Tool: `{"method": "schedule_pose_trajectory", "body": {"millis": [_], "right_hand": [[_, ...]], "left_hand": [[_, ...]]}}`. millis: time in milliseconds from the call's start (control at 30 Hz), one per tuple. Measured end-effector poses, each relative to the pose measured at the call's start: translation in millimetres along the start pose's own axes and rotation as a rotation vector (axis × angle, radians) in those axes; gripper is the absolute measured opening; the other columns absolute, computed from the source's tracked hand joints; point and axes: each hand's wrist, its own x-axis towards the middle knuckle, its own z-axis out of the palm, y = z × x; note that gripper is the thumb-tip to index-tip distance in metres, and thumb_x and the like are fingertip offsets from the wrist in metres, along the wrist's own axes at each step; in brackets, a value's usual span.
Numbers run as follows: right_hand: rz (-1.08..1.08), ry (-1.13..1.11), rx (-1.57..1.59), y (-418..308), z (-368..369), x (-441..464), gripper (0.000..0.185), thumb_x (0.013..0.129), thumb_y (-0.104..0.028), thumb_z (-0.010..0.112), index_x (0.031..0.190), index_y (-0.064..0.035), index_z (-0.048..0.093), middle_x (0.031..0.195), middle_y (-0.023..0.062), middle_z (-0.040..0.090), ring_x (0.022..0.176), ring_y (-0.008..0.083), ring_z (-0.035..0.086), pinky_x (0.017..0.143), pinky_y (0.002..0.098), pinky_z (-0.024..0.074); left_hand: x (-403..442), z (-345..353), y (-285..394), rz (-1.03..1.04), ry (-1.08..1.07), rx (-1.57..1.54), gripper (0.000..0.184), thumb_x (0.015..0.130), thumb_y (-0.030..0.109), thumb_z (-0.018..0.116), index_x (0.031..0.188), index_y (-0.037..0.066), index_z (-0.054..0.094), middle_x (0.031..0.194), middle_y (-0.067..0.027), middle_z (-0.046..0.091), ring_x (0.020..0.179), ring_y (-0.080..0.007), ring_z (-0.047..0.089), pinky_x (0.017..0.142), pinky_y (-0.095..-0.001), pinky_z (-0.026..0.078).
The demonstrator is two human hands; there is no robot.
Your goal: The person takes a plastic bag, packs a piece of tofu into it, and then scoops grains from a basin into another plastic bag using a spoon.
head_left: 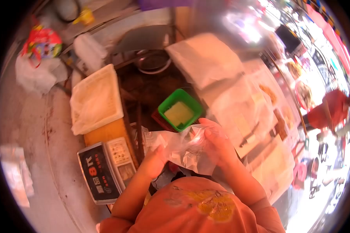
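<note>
While both hands hold a clear plastic bag out in front of the belly, the fingers are bent around it and grip it. The left hand pinches the left side of the bag, with some of its fingers hidden. The right hand has the right side, thumb pressed on the plastic. So the bag lies right between the two hands and touches both. It is thin and crinkly, and I cannot tell if its mouth is spread.

The step in hand looks like getting the bag ready. I think the next move calls for a soft but sure pinch on each side, as such thin plastic could slip or stick to itself.

Just past the bag, on the far side, sits a green tub with something pale in it. A bit of a red thing shows by its left side. To the left is a scale, and farther off is a white tray. To the right, big pale sheets lie over the counter. Far right, a person in red is near the bright part.
</note>
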Motion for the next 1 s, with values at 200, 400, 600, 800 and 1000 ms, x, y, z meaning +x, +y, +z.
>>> {"method": "schedule_pose_trajectory", "body": {"millis": [200, 400, 600, 800, 1000], "right_hand": [[-0.262, 0.365, -0.111, -27.8, -100.9, -53.4, 0.054, 0.086, -0.007, 0.061, 0.135, 0.0003, 0.039, 0.117, 0.0104, 0.056, 0.108, 0.0202, 0.053, 0.094, 0.0355, 0.0411], [-0.826, 0.484, -1.465, -55.8, -121.6, -95.9, 0.043, 0.078, -0.026, 0.071, 0.115, -0.0075, 0.058, 0.132, 0.0161, 0.045, 0.122, 0.036, 0.04, 0.104, 0.0492, 0.0255], [-0.824, 0.659, -1.078, -41.0, -186.8, -113.9, 0.01, 0.088, -0.01, 0.058, 0.093, -0.0033, 0.064, 0.121, 0.0112, 0.059, 0.12, 0.0325, 0.046, 0.098, 0.0409, 0.0365], [-0.738, 1.04, -0.942, -42.6, -189.1, -125.7, 0.02, 0.08, -0.006, 0.063, 0.1, -0.0031, 0.064, 0.119, 0.016, 0.057, 0.117, 0.0324, 0.048, 0.1, 0.0413, 0.0357], [-0.593, 0.893, -0.455, -49.1, -196.3, -101.9, 0.036, 0.081, -0.003, 0.058, 0.117, -0.0058, 0.054, 0.089, 0.0067, 0.06, 0.081, 0.0179, 0.055, 0.073, 0.0305, 0.0446]], "left_hand": [[45.7, 51.9, -68.7, -0.257, -0.036, 0.137, 0.02, 0.087, 0.004, 0.054, 0.105, -0.004, 0.06, 0.1, -0.0132, 0.066, 0.097, -0.0258, 0.062, 0.087, -0.0409, 0.049], [64.1, 112.2, -148.1, -0.36, -0.144, 0.173, 0.026, 0.088, 0.004, 0.052, 0.113, -0.002, 0.055, 0.11, -0.0114, 0.062, 0.101, -0.0228, 0.061, 0.089, -0.0365, 0.049], [102.2, 141.4, -162.4, -0.606, -0.128, -0.13, 0.016, 0.091, 0.015, 0.051, 0.097, 0.004, 0.061, 0.101, -0.0094, 0.064, 0.098, -0.0226, 0.06, 0.088, -0.0403, 0.049], [141.3, 160.8, -192.1, -0.569, -0.47, 0.542, 0.007, 0.088, 0.009, 0.053, 0.088, 0.003, 0.056, 0.076, -0.0003, 0.056, 0.073, -0.008, 0.053, 0.07, -0.0245, 0.045], [156.9, 202.2, -188.0, 0.009, -0.94, 1.554, 0.017, 0.075, -0.003, 0.056, 0.092, 0.001, 0.059, 0.069, -0.0089, 0.054, 0.064, -0.0127, 0.053, 0.06, -0.0249, 0.043]]}}
